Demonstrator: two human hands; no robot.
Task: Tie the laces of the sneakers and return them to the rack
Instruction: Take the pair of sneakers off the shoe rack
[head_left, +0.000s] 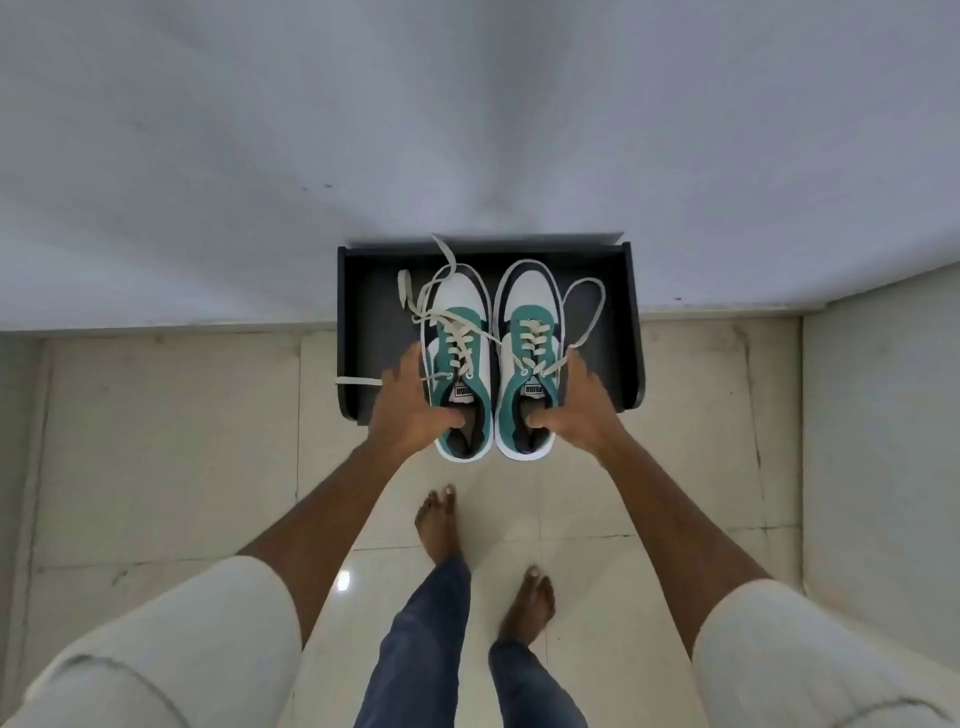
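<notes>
We see the left hand (410, 410) gripping the left sneaker (460, 364) at its collar, thumb hooked inside the opening and fingers wrapped down the outer side. The right hand (571, 410) holds the right sneaker (527, 364) the same way, thumb inside the heel opening, fingers along the outer wall. Both hands are closed on their shoes, and the two shoes sit side by side, nearly touching, toes pointing away from us.

The sneakers are teal and white with cream laces (460, 345) that hang untied: loose ends trail off to the left past the left hand, and a long loop (587, 312) swings out to the right of the right shoe. We cannot tell whether the soles rest on the surface beneath or are held just above it.

Under and behind the shoes lies the dark rack (623, 332), a shallow shelf with raised sides set against the pale wall (467, 130). The heels overhang its near edge.

Nearer to us, white rolled sleeves (171, 639) cover the upper arms, and bare feet (524, 603) below blue jeans stand on the glossy tiled floor (171, 441).
</notes>
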